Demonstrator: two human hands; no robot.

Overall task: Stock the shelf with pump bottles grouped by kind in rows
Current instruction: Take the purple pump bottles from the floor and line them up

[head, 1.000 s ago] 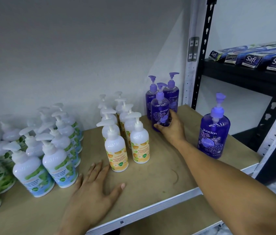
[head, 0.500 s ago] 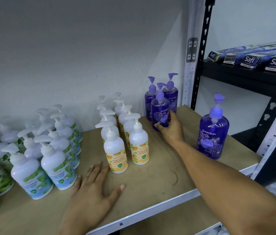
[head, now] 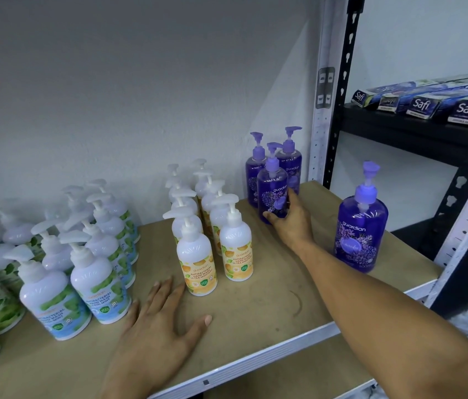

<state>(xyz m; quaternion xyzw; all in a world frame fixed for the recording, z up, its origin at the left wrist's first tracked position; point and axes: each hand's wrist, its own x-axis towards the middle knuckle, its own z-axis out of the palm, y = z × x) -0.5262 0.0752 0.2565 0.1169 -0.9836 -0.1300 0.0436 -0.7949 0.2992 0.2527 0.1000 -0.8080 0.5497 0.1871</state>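
Purple bottles: dark liquid inside, near full. R hand (head: 291, 223) gripped front purple bottle (head: 273, 194) at base, fingers curled round it, bottle upright on shelf (head: 256, 312); two more touching just behind. Lone purple bottle (head: 361, 226) just right of R forearm. L hand (head: 158, 338) flat, fingers spread, held nothing. Orange bottles (head: 198, 260) between hands; mint bottles (head: 97, 280) left of L hand.

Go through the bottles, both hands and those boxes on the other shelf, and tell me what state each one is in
Held purple bottle: upright on the shelf, gripped.
Two rear purple bottles: upright, by the wall.
Lone purple bottle: upright, apart from its group.
Orange-label bottles: upright, two rows.
Mint-label bottles: upright, rows.
Right hand: closed on the held bottle.
Left hand: flat, open.
Safi boxes: lying side by side.
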